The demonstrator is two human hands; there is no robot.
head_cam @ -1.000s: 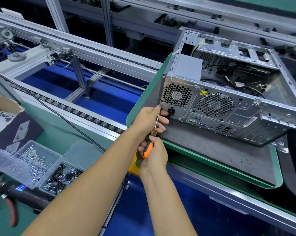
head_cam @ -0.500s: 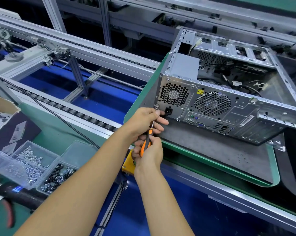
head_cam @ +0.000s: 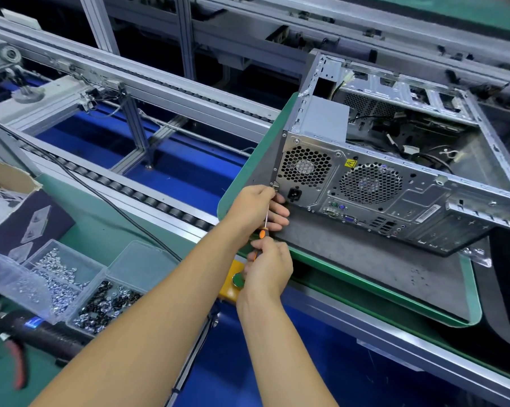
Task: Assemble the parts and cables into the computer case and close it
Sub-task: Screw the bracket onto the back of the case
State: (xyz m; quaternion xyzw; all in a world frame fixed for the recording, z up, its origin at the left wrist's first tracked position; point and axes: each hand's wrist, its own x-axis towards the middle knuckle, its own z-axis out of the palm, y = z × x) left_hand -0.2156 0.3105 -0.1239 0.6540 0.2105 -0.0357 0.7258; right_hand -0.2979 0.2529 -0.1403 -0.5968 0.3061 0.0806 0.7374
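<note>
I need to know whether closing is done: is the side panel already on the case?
No, the case is open on its upper side, with cables visible inside.

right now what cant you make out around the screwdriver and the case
Head view only:
- Screwdriver tip and the screw at the computer case corner: hidden by the left hand.
- Handle end: covered by the right hand.
- Case's right end: cut off by the frame edge.
- Rear label text: too small.

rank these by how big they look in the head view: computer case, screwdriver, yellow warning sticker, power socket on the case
1. computer case
2. screwdriver, partly hidden by the hands
3. power socket and yellow warning sticker: look alike, not ranked
</note>
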